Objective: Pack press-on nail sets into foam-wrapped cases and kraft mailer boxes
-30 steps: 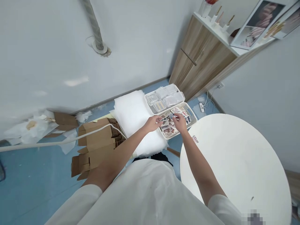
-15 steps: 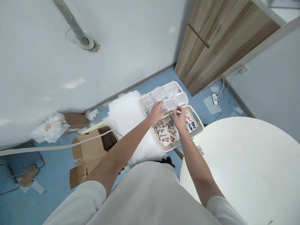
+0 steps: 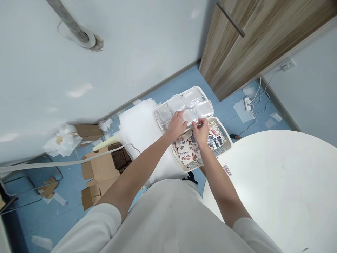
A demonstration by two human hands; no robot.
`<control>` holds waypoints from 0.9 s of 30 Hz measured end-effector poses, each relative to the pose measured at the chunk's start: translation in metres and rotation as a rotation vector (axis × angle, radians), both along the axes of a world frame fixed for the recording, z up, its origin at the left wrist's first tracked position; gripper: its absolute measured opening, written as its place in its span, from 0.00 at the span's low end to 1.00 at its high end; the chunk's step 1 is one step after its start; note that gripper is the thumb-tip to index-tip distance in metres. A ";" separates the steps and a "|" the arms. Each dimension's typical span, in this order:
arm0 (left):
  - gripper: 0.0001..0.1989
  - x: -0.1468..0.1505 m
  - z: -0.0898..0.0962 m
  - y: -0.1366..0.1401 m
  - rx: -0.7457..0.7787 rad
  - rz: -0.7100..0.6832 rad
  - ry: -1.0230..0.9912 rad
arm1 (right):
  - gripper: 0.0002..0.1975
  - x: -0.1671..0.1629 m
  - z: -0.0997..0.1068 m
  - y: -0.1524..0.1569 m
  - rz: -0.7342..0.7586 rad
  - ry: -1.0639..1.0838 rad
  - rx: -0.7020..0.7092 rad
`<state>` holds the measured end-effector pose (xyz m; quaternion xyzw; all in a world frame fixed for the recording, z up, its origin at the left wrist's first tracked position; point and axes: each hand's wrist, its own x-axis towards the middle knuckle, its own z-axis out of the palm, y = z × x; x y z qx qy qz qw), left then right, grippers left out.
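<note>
My left hand (image 3: 177,125) lies over the near edge of a white basket (image 3: 158,123) filled with stacks of clear plastic packets (image 3: 176,103). Its thumb stands apart from the fingers, which touch the packets. Beside it, my right hand (image 3: 200,131) is closed in a pinch at the edge of a clear packet; what lies between its fingertips is too small to make out. Under the right hand is a second white basket (image 3: 226,143) with perforated sides. Inside lie many small cards (image 3: 185,155) with colourful press-on nails, partly hidden by my right hand and wrist.
A round white table (image 3: 273,182) stands at right, with a small nail set (image 3: 226,170) near its edge. White sheeting (image 3: 139,121) lies left of the baskets. An open cardboard box (image 3: 104,167), a pale cable (image 3: 65,163) and a power strip (image 3: 247,104) are around. A wooden cabinet (image 3: 237,45) stands behind.
The view has shifted slightly, so the cabinet and wall sit higher. Both hands keep nearly the same place over the baskets, with only small finger movements.
</note>
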<state>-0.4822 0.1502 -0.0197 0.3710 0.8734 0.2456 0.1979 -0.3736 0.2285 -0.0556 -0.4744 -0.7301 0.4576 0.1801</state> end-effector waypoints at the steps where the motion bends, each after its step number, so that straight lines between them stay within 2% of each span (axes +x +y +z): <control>1: 0.24 0.000 -0.001 -0.002 -0.003 0.007 0.004 | 0.20 0.000 0.001 -0.001 0.001 0.000 -0.005; 5: 0.24 0.001 -0.003 -0.011 0.003 0.028 0.000 | 0.18 -0.001 0.006 -0.007 -0.009 -0.002 -0.032; 8: 0.24 -0.001 -0.004 -0.018 0.070 0.078 -0.074 | 0.18 -0.001 0.011 -0.011 -0.012 -0.003 -0.035; 13: 0.25 -0.002 -0.003 -0.032 0.252 0.277 -0.334 | 0.21 -0.001 0.021 -0.026 0.046 0.030 -0.056; 15: 0.28 0.003 0.001 -0.038 0.340 0.356 -0.477 | 0.18 -0.001 0.027 -0.035 0.087 0.092 -0.043; 19: 0.29 0.017 0.018 -0.055 0.513 0.451 -0.749 | 0.10 0.007 0.041 -0.054 0.137 0.205 0.157; 24: 0.22 0.033 0.044 -0.087 0.547 0.497 -1.136 | 0.08 0.037 0.055 -0.076 0.246 0.296 0.402; 27: 0.19 0.042 0.053 -0.107 0.561 0.511 -1.159 | 0.11 0.055 0.060 -0.094 0.318 0.307 0.494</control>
